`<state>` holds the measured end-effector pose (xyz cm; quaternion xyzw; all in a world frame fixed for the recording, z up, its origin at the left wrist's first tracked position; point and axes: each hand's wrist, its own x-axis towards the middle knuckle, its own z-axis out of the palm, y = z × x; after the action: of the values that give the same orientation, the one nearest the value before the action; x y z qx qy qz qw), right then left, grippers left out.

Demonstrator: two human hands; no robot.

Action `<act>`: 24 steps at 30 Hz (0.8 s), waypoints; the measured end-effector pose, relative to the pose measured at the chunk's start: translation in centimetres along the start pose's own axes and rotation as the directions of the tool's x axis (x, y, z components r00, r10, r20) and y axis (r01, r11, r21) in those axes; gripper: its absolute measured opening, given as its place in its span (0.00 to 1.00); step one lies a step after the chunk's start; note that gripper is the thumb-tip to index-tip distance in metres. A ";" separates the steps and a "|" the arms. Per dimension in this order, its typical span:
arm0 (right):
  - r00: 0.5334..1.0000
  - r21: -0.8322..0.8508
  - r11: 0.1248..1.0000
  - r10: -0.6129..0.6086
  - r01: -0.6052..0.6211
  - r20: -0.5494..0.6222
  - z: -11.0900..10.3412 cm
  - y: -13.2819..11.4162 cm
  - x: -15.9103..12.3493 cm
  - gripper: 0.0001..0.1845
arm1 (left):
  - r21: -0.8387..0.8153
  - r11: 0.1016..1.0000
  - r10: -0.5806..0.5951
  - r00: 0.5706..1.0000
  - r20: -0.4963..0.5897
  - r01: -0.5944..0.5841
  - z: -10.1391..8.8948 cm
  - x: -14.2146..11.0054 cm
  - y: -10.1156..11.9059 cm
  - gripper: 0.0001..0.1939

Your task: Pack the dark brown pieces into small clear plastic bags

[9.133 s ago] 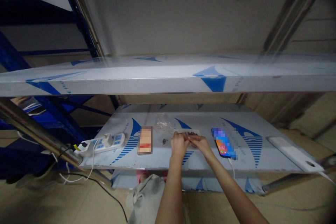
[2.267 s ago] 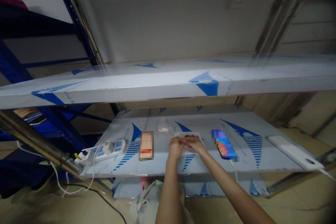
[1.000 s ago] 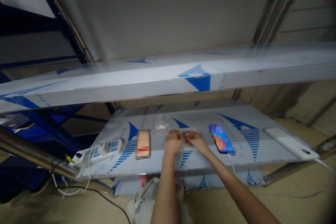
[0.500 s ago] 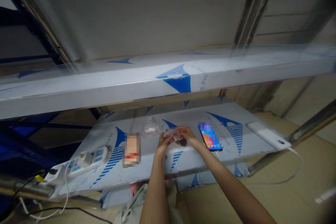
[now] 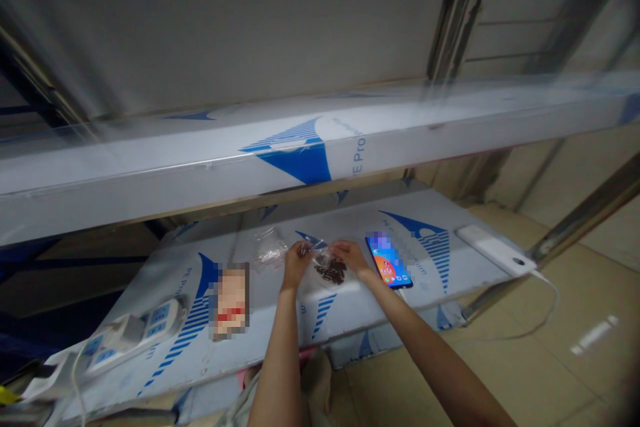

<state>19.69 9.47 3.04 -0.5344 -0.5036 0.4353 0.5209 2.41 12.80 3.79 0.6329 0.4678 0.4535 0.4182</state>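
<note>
Both my hands hold up a small clear plastic bag [image 5: 327, 267] with dark small pieces in its bottom, just above the lower metal shelf [image 5: 440, 267]. My left hand [image 5: 296, 263] pinches the bag's top left corner. My right hand [image 5: 350, 256] pinches its top right edge. The bag hangs between them, lifted off the shelf.
A second clear bag [image 5: 270, 250] lies left of my hands, then a card-like item [image 5: 229, 301] and a white power strip [image 5: 133, 333]. A lit phone [image 5: 389, 260] on a cable lies to the right, with a white power bank [image 5: 493, 250] beyond. An upper shelf edge [image 5: 300, 160] overhangs.
The bag, earlier flat on the shelf under my fingers, is now lifted and hangs between both hands. My view has swung to the right.
</note>
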 end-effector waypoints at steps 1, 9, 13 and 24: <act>1.000 -0.017 1.000 -0.008 0.008 -0.018 -0.1 0.6 0.2 0.17 | 0.027 0.999 0.022 1.000 -0.002 -0.022 0.1 0.0 0.1 0.11; 0.988 -0.358 0.931 -0.115 0.071 -0.104 -0.9 4.3 0.5 0.11 | -0.018 1.000 0.004 1.000 0.007 -0.003 0.9 0.2 -0.2 0.16; 0.976 -0.467 0.871 -0.208 0.153 -0.068 -0.7 4.3 0.0 0.09 | 0.101 0.995 -0.025 0.999 0.032 0.021 1.6 -0.6 -1.7 0.11; 0.966 -0.462 0.870 -0.243 0.176 -0.091 -0.7 4.5 -0.1 0.08 | 0.352 0.935 0.012 0.999 0.044 -0.026 2.0 -1.6 -2.3 0.07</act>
<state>20.74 9.55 -1.42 -0.6128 -0.6060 0.2074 0.4629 3.55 11.50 0.79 0.7114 0.5267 0.3532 0.3030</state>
